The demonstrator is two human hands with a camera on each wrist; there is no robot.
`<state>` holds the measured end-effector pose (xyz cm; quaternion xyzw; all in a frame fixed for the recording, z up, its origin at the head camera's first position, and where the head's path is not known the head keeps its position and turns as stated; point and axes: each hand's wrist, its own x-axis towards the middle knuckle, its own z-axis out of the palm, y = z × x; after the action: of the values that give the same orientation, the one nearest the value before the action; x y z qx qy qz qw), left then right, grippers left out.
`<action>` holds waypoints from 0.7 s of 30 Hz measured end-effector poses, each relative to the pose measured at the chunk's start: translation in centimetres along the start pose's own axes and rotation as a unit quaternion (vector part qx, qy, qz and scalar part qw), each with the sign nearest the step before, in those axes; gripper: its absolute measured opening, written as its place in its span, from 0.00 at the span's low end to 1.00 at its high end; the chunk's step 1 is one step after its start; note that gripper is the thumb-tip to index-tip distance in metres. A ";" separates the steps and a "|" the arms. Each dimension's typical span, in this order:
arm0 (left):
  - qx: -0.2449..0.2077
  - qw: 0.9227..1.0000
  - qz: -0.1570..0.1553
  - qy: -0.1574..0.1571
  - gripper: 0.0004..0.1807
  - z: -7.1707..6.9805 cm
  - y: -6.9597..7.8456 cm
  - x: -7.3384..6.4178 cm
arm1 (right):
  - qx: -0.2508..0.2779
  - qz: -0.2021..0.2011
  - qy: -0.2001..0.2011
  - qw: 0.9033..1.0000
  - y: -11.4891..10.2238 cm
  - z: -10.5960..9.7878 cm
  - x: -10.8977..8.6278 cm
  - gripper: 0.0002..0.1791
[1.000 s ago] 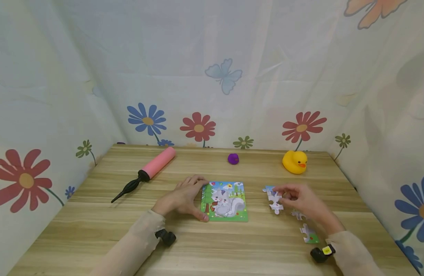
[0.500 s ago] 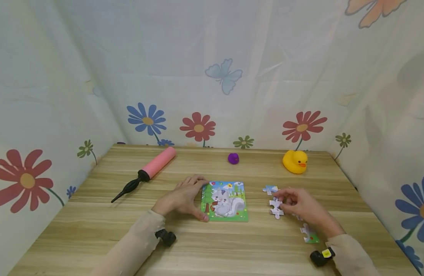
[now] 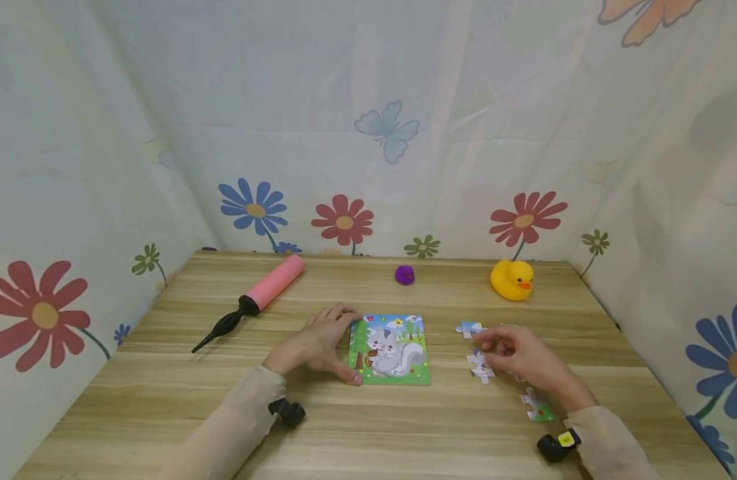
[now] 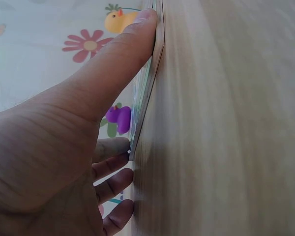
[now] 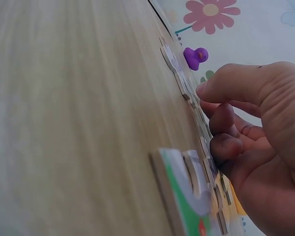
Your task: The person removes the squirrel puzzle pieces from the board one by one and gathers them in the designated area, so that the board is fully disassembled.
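A squirrel picture puzzle board [image 3: 395, 353] lies flat at the middle of the table. My left hand [image 3: 317, 343] rests along its left side, the straight thumb [image 4: 130, 44] at the near corner and the forefinger [image 4: 115, 143] at the far corner. My right hand [image 3: 521, 353] is bent over loose jigsaw pieces on the right. Its thumb and forefinger tips stand apart beside a pale grey jigsaw piece [image 3: 481, 369] that lies on the table; the right wrist view shows the thumb tip [image 5: 204, 89] close to the pieces. Other right-hand fingers are curled. Some pieces are hidden beneath the hand.
A blue sky jigsaw piece [image 3: 469, 327] lies beyond the right hand, and a green-cornered piece [image 3: 536, 405] lies nearer. At the back are a yellow rubber duck [image 3: 512, 280] and a small purple duck [image 3: 405, 275]. A pink hand pump [image 3: 275, 283] lies left.
The pale grey piece has slid nearer, away from the sky piece, and turned slightly. My right hand has shifted a little nearer with it. My left hand and the board have stayed put.
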<state>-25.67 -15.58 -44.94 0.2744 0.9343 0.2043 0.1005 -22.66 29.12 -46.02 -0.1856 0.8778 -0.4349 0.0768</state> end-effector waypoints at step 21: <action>0.006 1.000 0.004 0.000 0.74 0.0 -0.1 -0.1 | 0.044 0.002 0.019 0.999 -0.6 0.1 0.0 0.27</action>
<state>-25.66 -15.66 -44.95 0.2784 0.9344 0.1994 0.0979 -22.48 28.69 -45.61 -0.1717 0.8594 -0.4765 0.0692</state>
